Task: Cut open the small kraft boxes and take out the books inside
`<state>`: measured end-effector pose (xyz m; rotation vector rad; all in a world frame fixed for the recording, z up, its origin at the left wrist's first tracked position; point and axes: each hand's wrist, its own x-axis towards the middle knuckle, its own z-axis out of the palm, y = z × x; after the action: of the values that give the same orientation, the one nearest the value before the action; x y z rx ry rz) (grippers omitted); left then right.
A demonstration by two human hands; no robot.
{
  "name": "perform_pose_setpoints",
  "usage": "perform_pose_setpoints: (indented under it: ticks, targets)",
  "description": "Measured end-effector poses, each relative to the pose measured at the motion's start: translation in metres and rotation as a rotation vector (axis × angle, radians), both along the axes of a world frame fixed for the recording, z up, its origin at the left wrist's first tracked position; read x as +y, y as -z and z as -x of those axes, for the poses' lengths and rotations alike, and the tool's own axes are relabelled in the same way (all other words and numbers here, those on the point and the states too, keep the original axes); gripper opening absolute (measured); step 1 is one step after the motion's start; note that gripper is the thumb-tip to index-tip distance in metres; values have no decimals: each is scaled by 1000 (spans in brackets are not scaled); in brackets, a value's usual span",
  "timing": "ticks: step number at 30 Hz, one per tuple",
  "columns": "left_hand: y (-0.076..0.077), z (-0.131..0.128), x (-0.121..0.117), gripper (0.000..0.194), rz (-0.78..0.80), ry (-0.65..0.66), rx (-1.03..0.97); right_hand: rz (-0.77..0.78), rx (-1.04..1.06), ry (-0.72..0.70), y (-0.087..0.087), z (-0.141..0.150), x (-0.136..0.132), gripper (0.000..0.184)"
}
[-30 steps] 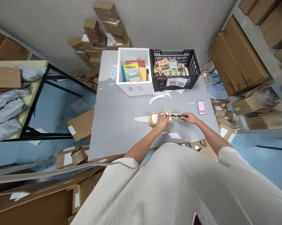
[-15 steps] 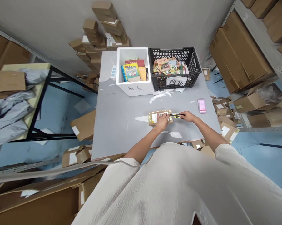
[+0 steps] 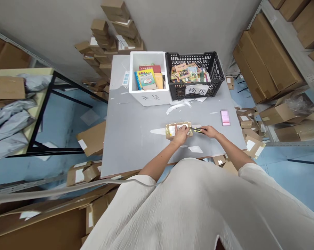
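Observation:
A small flat cardboard parcel with a white label lies on the grey table. My left hand presses down on its right half, fingers curled over the top. My right hand is closed round a yellow and black utility knife, whose tip touches the parcel's right end.
At the table's far end stand a white foam box of books and a black plastic crate of books. A pink item lies near the right edge. Paper scraps dot the table. Cardboard boxes litter the floor and fill shelves at right.
The knife tip has stayed at the parcel's right end. Both hands hold nearly the same place; only the camera has shifted a little.

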<state>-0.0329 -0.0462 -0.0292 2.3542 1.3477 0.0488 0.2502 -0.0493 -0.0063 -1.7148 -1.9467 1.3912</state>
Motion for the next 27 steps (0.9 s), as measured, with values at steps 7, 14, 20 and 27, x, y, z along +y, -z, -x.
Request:
perform_pose_setpoints:
  ticks: [7, 14, 20, 27]
  targets:
    - [-1, 1, 0, 56, 20, -6, 6, 68, 42, -10, 1, -7, -10, 38]
    - [-2, 2, 0, 74, 18, -11, -74, 65, 75, 232, 4, -17, -21, 41]
    - [-7, 6, 11, 68, -41, -185, -107, 4, 111, 292, 6, -11, -24, 44]
    - [5, 8, 27, 76, 27, -236, -56, -292, -110, 9, 2, -1, -31, 38]
